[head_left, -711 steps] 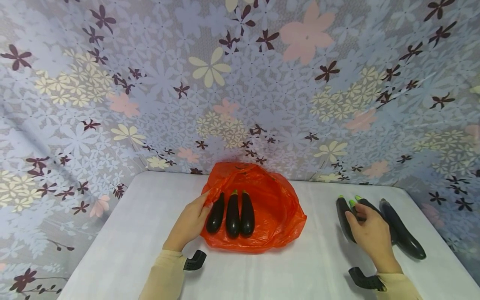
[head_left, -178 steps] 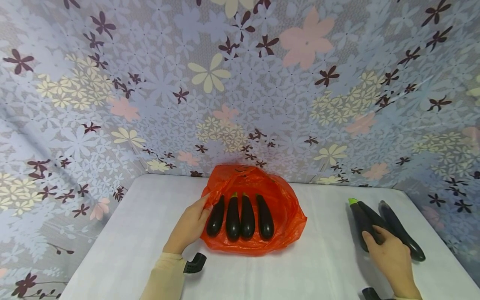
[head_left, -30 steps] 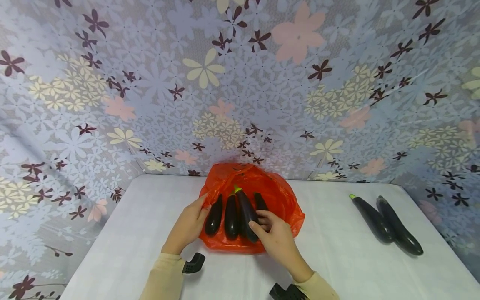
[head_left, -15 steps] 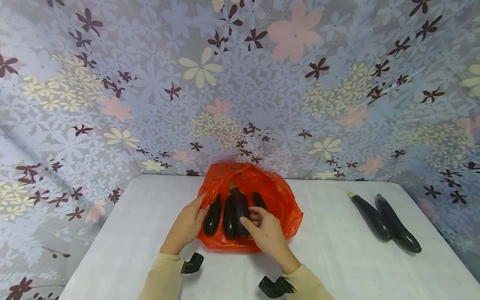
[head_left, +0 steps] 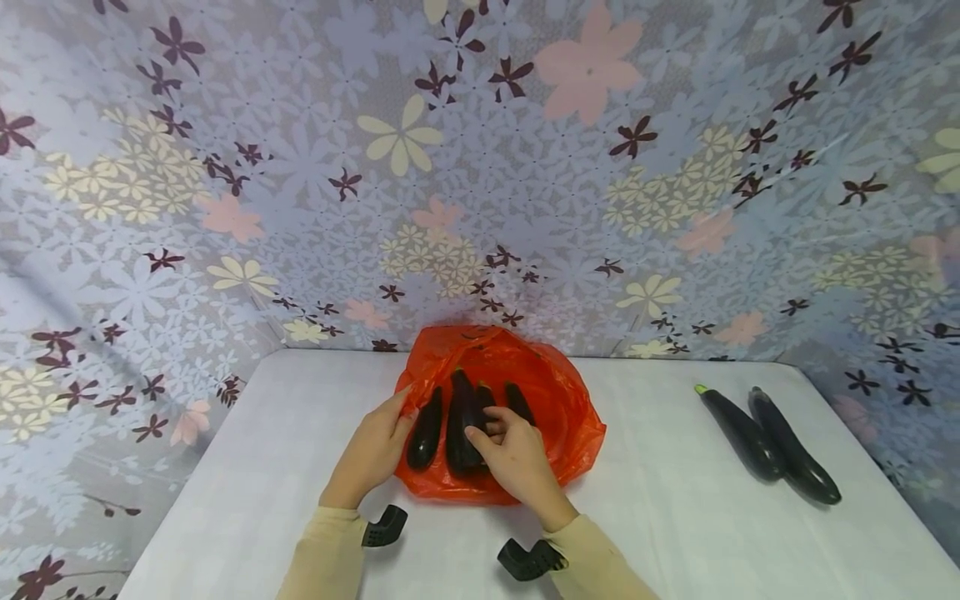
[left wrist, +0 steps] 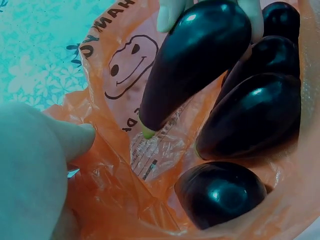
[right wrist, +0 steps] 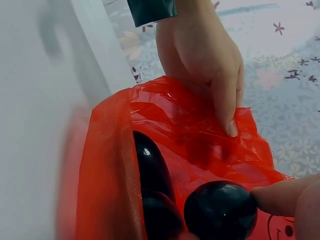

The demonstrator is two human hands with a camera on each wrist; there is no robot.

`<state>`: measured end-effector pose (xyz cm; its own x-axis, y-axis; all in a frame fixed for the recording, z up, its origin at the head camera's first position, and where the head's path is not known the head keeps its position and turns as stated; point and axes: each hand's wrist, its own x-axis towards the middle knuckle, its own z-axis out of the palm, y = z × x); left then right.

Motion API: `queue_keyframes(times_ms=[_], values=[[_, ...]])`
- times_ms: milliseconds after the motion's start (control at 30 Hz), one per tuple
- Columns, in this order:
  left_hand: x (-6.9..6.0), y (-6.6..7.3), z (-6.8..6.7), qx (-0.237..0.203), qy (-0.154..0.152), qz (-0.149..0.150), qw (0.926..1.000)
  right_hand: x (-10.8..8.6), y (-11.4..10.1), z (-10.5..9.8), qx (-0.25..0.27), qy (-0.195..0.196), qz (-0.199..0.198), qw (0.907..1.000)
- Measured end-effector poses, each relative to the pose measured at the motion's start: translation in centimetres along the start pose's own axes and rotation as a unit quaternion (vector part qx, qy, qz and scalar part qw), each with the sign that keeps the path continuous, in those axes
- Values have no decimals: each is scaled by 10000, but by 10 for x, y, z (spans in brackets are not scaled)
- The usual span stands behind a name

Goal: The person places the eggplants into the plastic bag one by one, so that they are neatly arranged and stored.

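My left hand (head_left: 371,450) pinches the left rim of a red plastic bag (head_left: 566,417), which lies with its mouth facing me. My right hand (head_left: 517,457) reaches into the bag, gripping a dark eggplant (head_left: 459,408) between thumb and fingers. In the left wrist view that held eggplant (left wrist: 195,55) is tilted, its green stem end pointing down and away, above the others. Several more eggplants lie inside, one at the left (head_left: 425,433) and one at the right (head_left: 519,402). The right wrist view shows the held eggplant (right wrist: 220,210) against my thumb.
Two eggplants lie side by side on the right of the white-covered table (head_left: 660,533), the nearer-left one (head_left: 742,433) touching the outer one (head_left: 795,450). Floral-patterned cloth (head_left: 480,167) rises behind the table and at both sides.
Since 5.9 s ago my right hand has carried one eggplant from the right-hand group into the bag. Over the last second it shifts that eggplant leftward. My left hand keeps its hold on the rim.
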<state>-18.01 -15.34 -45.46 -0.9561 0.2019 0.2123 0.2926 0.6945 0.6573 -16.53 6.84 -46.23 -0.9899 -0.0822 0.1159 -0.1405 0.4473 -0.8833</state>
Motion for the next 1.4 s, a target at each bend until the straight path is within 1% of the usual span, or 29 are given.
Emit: queue_keyframes(times_ms=[167,367,600,667,833,933,1133,1400], values=[[-1,-1,1,-5,-4,9,10000,4,-1,6,-192,29,4,9998],[0,-1,1,-24,48,72,10000,8,-6,9,-245,54,34,9997],[-1,0,2,-26,50,49,10000,13,-13,14,-306,20,182,9994],[-1,1,1,-42,54,63,10000,14,-15,16,-387,74,186,9991],[-1,1,0,-82,27,46,10000,19,-19,20,-796,252,120,9964],[0,1,0,-104,3,23,9999,22,-21,22,-973,271,124,9948],[0,2,-1,-123,-54,-8,9999,28,-25,24,-1082,274,169,9936],[-1,1,-1,-127,-45,-10,9999,31,-24,27,-1189,327,144,9923]])
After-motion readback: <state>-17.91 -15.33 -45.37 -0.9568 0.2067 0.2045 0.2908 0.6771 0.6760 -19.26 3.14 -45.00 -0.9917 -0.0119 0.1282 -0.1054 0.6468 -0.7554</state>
